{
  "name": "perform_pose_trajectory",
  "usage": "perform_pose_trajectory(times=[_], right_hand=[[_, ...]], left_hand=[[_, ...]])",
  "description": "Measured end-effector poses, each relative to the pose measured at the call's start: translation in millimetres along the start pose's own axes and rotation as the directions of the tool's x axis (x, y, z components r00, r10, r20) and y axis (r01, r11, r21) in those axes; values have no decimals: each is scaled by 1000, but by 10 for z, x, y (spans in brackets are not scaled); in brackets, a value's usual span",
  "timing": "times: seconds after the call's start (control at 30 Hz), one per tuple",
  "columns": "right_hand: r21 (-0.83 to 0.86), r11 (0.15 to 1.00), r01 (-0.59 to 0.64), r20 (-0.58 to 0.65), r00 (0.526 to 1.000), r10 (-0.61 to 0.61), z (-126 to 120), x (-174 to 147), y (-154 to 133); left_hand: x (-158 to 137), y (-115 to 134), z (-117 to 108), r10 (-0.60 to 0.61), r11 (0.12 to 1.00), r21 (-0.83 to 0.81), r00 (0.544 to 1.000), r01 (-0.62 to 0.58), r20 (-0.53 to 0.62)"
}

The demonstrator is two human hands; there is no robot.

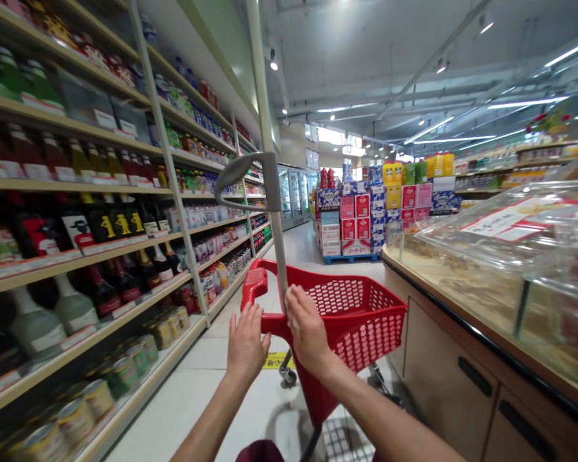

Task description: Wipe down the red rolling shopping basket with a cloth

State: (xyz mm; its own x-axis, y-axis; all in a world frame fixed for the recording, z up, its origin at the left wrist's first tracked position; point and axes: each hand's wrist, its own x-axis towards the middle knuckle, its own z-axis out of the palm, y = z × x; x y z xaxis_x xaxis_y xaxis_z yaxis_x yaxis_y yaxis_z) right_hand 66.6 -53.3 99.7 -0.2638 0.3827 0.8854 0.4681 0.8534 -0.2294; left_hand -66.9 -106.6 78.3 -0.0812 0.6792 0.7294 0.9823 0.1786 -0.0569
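Note:
A red plastic shopping basket cart (pixel 366 337) on wheels stands right in front of me. Its perforated basket has no goods visible inside. From its near side rises a grey pull handle (pixel 278 244) with a loop grip at the top. My left hand (pixel 246 343) rests on the cart's near left rim, fingers stretched over it and thumb apart. Against the foot of the grey handle, my right hand (pixel 308 327) is closed at the rim; part of its grip is hidden.
Shelves of bottles and cans (pixel 125 289) line the left. A wooden counter (pixel 443 346) with clear plastic packs (pixel 534 212) runs close on the right. Stacked cartons (pixel 354 224) stand ahead on a blue pallet (pixel 351 258). The tiled aisle (pixel 289 240) passes left of them toward glass-door coolers (pixel 293 192).

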Motion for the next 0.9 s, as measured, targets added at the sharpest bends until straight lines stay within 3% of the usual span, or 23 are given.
perform_pose_trajectory(times=[0.1,0.2,0.27,0.4,0.43,0.5,0.57,0.63,0.77,0.83,0.9], right_hand=[[-156,979,128,-82,986,-142,-341,733,-51],[-216,905,366,39,930,-367,-540,1198,93],[-188,848,496,190,865,-464,-547,1123,253],[-44,821,569,390,767,-510,-423,301,549],[-5,837,547,404,767,-499,-396,83,595],[40,896,441,352,834,-426,-372,-241,651],[95,945,314,274,904,-328,-396,-399,678],[164,968,191,227,947,-225,-455,-436,701],[257,962,-92,192,981,42,-553,-403,668],[272,942,-197,132,977,166,-547,-384,558],[266,942,-206,84,978,190,-521,-363,416]], left_hand=[[1,72,-54,18,999,-40,1000,-18,-9],[24,154,-146,15,996,-84,1000,-14,5],[33,225,-198,13,993,-117,1000,-11,17],[2,415,-237,18,983,-183,1000,-17,1],[-9,466,-239,18,980,-198,1000,-20,-8],[-16,541,-247,37,970,-239,999,-41,-19],[17,552,-259,103,944,-314,995,-99,-5],[94,488,-256,96,921,-381,995,-84,12],[271,319,-155,-108,928,-345,988,141,113],[303,335,-88,-91,938,-318,984,136,151],[292,422,-54,-46,946,-311,989,87,139]])
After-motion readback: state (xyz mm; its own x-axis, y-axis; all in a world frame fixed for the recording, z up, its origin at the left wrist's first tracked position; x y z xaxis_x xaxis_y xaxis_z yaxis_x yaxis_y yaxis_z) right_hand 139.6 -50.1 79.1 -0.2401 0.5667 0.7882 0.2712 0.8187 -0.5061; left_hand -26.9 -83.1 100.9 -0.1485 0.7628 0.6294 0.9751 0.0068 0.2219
